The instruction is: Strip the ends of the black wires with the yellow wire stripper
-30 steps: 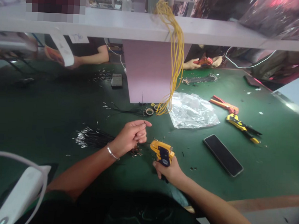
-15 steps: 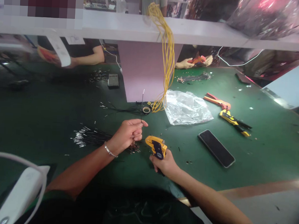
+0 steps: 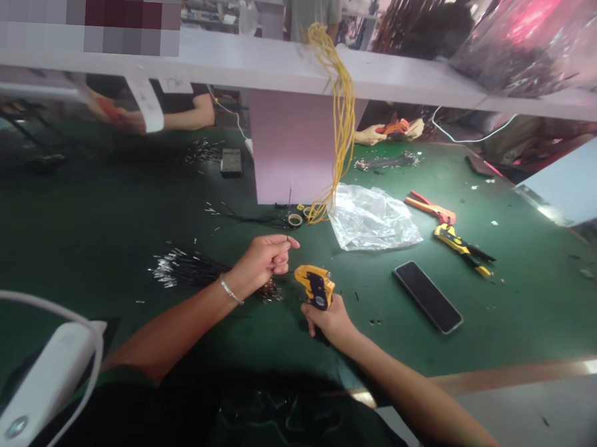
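Observation:
My left hand (image 3: 267,256) pinches a thin black wire (image 3: 289,213) that sticks up from between thumb and finger. My right hand (image 3: 329,318) is wrapped round the handle of a yellow and black wire stripper (image 3: 315,284), whose head points up and left, close to the left fingers. A dark strand seems to run from the left hand to the tool's jaw; whether it lies inside the jaw I cannot tell. Beneath and left of my left wrist lies a bundle of black wires (image 3: 190,269) with bright metal ends on its left side and coppery ends on its right.
A phone (image 3: 427,297), yellow-black pliers (image 3: 461,249), orange pliers (image 3: 432,208) and a clear plastic bag (image 3: 373,221) lie on the right. Yellow wires (image 3: 342,119) hang from the shelf (image 3: 266,72). Tape rolls (image 3: 294,220) sit by the post. Two people work across the table.
The whole view has shifted slightly. The wire stripper's head is now nearer my left hand, and a dark strand shows between them. Both hands keep their grips.

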Available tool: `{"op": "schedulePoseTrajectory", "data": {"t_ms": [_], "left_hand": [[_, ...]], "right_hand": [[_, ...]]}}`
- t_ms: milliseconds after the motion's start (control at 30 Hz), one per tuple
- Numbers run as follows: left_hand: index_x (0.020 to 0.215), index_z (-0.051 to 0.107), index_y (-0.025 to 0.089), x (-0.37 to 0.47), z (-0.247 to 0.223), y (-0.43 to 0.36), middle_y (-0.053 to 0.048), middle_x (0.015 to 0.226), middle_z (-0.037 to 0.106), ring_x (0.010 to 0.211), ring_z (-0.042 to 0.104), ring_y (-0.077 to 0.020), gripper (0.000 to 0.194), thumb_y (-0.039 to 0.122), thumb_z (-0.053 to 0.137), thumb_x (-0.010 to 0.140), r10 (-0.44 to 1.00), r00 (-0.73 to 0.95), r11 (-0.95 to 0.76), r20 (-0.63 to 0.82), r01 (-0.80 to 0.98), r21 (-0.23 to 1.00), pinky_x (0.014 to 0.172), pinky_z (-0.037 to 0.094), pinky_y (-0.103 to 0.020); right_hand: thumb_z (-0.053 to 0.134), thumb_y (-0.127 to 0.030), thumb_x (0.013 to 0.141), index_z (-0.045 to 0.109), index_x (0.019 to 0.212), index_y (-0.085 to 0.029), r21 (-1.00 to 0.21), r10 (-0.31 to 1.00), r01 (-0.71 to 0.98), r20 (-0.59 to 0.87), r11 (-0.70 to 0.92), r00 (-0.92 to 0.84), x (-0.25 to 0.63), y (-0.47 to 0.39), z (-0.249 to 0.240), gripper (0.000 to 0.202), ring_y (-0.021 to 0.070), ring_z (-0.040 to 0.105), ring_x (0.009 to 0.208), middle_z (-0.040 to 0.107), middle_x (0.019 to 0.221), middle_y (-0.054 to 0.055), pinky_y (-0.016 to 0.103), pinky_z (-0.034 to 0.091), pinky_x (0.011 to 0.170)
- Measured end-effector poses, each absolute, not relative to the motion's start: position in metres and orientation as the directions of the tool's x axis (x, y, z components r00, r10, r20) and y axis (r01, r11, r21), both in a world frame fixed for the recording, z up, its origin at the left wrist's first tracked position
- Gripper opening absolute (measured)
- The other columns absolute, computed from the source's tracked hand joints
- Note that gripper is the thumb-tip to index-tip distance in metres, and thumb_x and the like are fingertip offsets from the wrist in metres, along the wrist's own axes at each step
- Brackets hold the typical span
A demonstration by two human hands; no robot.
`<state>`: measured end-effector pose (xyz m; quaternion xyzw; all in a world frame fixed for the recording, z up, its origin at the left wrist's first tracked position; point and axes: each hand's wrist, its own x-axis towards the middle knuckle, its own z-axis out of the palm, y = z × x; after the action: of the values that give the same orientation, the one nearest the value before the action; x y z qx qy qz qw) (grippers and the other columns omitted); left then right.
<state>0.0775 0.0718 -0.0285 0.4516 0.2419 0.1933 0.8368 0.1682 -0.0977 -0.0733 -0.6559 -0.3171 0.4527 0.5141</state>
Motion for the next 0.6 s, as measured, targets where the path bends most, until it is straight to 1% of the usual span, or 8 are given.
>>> {"op": "schedulePoseTrajectory", "data": {"t_ms": [100,233,400,600], "left_hand": [[0.079,0.065,0.009,0.077,-0.028,0.071,0.009,0.044,0.032,0.037,0.021,-0.0014,0.008,0.016,0.066,0.076,0.542,0.811,0.516,-0.219,-0.116,0.848,0.041,0.024,-0.018],[0.08,0.066,0.009,0.075,-0.026,0.071,0.009,0.044,0.033,0.037,0.022,-0.0015,0.009,0.017,0.065,0.075,0.542,0.816,0.511,-0.2,-0.131,0.85,0.041,0.024,-0.018],[0.08,0.066,0.009,0.072,-0.019,0.069,0.009,0.045,0.033,0.037,0.022,-0.0014,0.009,0.017,0.066,0.074,0.536,0.821,0.499,-0.2,-0.117,0.859,0.04,0.023,-0.018],[0.08,0.066,0.009,0.07,-0.008,0.065,0.009,0.045,0.032,0.038,0.023,-0.0023,0.009,0.016,0.065,0.074,0.54,0.817,0.476,-0.204,-0.097,0.874,0.041,0.024,-0.018]], "right_hand": [[0.064,-0.03,0.067,0.044,0.037,-0.023,-0.964,0.881,-0.041,-0.257,-0.263,0.396,0.168,-0.099,-0.072,0.036,0.0104,0.043,0.032,0.049,0.032,-0.002,0.024,0.036,0.037],[0.066,-0.03,0.066,0.046,0.042,-0.023,-0.961,0.858,-0.021,-0.257,-0.277,0.445,0.163,-0.1,-0.071,0.032,0.0108,0.044,0.033,0.05,0.035,-0.002,0.024,0.038,0.037],[0.064,-0.032,0.067,0.046,0.047,-0.022,-0.957,0.833,0.015,-0.244,-0.289,0.496,0.157,-0.101,-0.071,0.028,0.0102,0.045,0.034,0.05,0.038,-0.004,0.024,0.04,0.038],[0.063,-0.034,0.069,0.044,0.05,-0.022,-0.957,0.84,0.084,-0.2,-0.278,0.505,0.154,-0.104,-0.079,0.029,0.0097,0.042,0.037,0.047,0.041,-0.005,0.024,0.036,0.039]]}}
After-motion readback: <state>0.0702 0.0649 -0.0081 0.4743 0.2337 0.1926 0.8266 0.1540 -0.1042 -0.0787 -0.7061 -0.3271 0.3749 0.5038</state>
